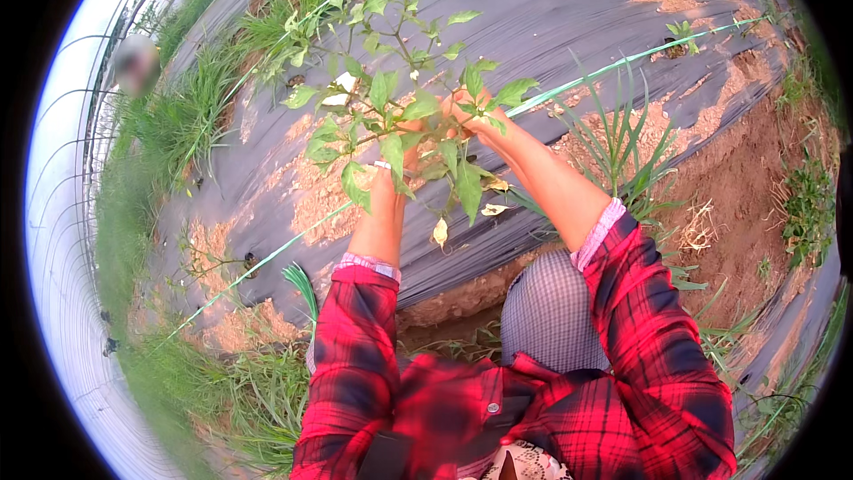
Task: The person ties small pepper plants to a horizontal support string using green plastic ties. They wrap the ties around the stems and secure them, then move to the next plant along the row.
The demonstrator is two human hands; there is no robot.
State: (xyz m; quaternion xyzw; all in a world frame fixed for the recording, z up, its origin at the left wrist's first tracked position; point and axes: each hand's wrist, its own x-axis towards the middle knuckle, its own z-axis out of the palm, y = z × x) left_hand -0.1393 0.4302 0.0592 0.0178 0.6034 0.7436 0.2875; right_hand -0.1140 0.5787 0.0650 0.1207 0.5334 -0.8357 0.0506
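Observation:
A leafy pepper plant (400, 107) with a few small white flowers rises in front of me, its branches spread over both hands. My left hand (414, 137) is among the lower branches, mostly hidden by leaves. Close beside it, my right hand (464, 112) bends its fingers inward near the stem. The leaves hide what the fingers of either hand hold. A light green twine (566, 85) stretches along the bed and reaches the plant by my hands. Past my left wrist, a green twine (293, 241) continues toward the lower left.
Black plastic mulch (553, 7) covers the bed, with soil patches on it. A bundle of green twine strands (304, 285) hangs beside my left sleeve. Tall grass (616, 127) grows right of my right forearm. A small seedling (681, 33) stands farther right. Greenhouse film (63, 213) curves along the left.

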